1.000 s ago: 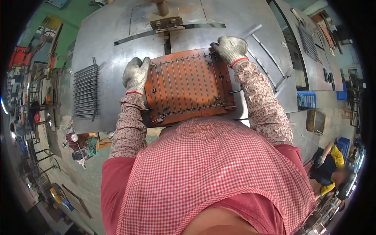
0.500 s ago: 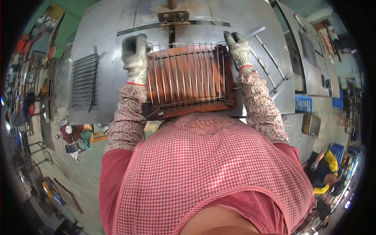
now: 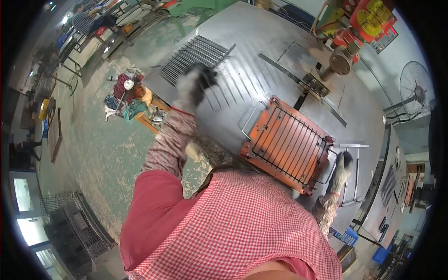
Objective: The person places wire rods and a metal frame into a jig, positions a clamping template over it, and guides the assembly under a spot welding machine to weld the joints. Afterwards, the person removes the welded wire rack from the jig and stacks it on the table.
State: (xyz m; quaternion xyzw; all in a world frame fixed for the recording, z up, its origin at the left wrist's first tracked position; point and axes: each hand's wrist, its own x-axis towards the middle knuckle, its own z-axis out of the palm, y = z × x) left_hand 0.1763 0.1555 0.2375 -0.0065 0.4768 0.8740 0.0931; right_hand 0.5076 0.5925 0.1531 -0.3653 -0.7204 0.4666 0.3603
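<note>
My left hand point(image 3: 192, 86), in a grey glove with dark fingertips, is stretched out to the left and smeared by motion. It is at the near edge of a stack of thin metal rods point(image 3: 198, 50). My right hand point(image 3: 342, 169), gloved the same way, is over a flat metal frame point(image 3: 358, 170) at the right; its dark fingers blend together and I cannot tell whether they grip it. Between my hands sits an orange-red jig point(image 3: 275, 156). Parallel rods and crosswise bars lie on it, with a bent wire loop point(image 3: 254, 122) at its left end and another at its right.
The grey metal table point(image 3: 247, 51) carries a press head point(image 3: 317, 84) beyond the jig. A fan point(image 3: 416, 86) stands at the far right. Cloths and small items point(image 3: 128, 95) are on a low stand at the left. A person point(image 3: 88, 19) is in the far background.
My hands have left the sides of the wire rack, which now lies flat on the jig. My left hand has swung out to the rod stack, my right toward the flat frame. The view has turned.
</note>
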